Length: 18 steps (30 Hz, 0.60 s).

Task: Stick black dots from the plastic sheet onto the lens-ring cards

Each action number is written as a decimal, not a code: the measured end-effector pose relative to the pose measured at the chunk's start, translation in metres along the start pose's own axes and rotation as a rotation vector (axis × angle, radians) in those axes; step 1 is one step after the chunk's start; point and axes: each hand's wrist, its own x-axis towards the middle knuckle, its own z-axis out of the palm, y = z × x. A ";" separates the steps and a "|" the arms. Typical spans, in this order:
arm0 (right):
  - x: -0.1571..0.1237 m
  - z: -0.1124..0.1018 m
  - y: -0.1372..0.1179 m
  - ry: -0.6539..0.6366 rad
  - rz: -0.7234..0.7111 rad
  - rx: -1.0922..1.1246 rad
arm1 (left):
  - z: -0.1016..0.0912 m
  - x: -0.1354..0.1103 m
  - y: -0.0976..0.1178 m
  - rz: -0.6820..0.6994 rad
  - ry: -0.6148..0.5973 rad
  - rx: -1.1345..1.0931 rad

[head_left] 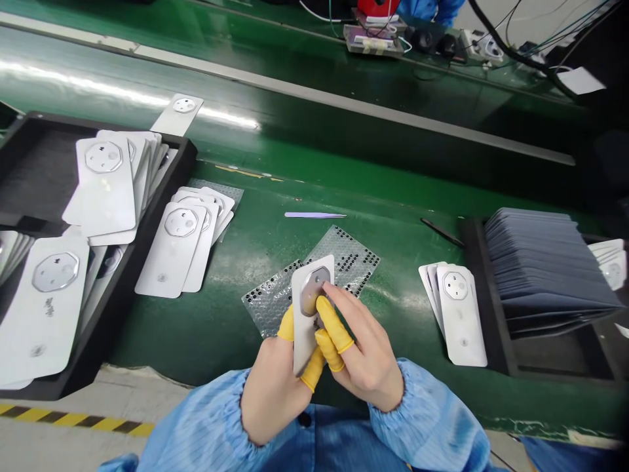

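A white rounded panel [305, 328] with an octagonal metal-ringed window stands upright between my hands, low in the middle of the view. My left hand [272, 387] grips its lower part, with yellow finger cots on thumb and finger. My right hand [361, 351] is closed against the panel's face, its yellow-cotted fingertips pressing on the window. Under the panel lies a clear sheet with rows of small black dots [344, 259] on the green bench [393, 196].
A black tray [29, 164] at left holds stacks of the same white panels, with another stack [181, 242] beside it. A few panels [457, 308] lie at right beside a black tray of grey sheets [540, 269]. Tweezers [314, 214] lie beyond the dotted sheet.
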 end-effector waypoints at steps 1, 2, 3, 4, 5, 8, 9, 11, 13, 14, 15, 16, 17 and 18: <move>0.000 -0.001 0.000 -0.002 -0.007 0.006 | -0.001 0.001 0.001 0.028 -0.009 0.026; 0.000 -0.001 0.000 -0.002 -0.013 0.017 | -0.001 0.001 0.002 0.057 -0.018 0.039; 0.000 -0.001 0.000 -0.003 -0.017 0.033 | -0.002 0.002 0.003 0.080 -0.026 0.037; -0.001 -0.002 0.000 -0.003 -0.018 0.051 | -0.002 0.002 0.004 0.094 -0.028 0.028; -0.001 -0.002 0.000 0.000 -0.015 0.069 | -0.003 0.002 0.004 0.094 -0.024 0.014; -0.003 -0.002 0.001 0.024 -0.007 0.092 | -0.002 0.001 0.004 0.054 0.016 -0.016; -0.004 -0.001 0.001 0.034 -0.005 0.090 | -0.001 0.001 0.003 0.047 0.030 -0.017; -0.004 -0.001 0.001 0.044 0.001 0.079 | 0.000 0.000 0.003 0.056 0.047 -0.007; -0.004 -0.002 0.001 0.042 -0.001 0.070 | 0.000 -0.001 0.003 0.074 0.059 0.026; -0.003 -0.003 0.002 0.039 -0.004 0.064 | 0.000 0.000 0.004 0.087 0.063 0.047; -0.003 -0.004 0.002 0.036 -0.004 0.058 | 0.000 0.000 0.004 0.100 0.067 0.067; -0.002 -0.005 0.002 0.033 -0.001 0.053 | -0.001 0.001 0.005 0.110 0.073 0.084; -0.001 -0.006 0.003 0.030 0.005 0.048 | -0.001 0.001 0.006 0.117 0.069 0.097; 0.000 -0.007 0.003 0.026 0.012 0.045 | -0.002 0.002 0.006 0.123 0.060 0.104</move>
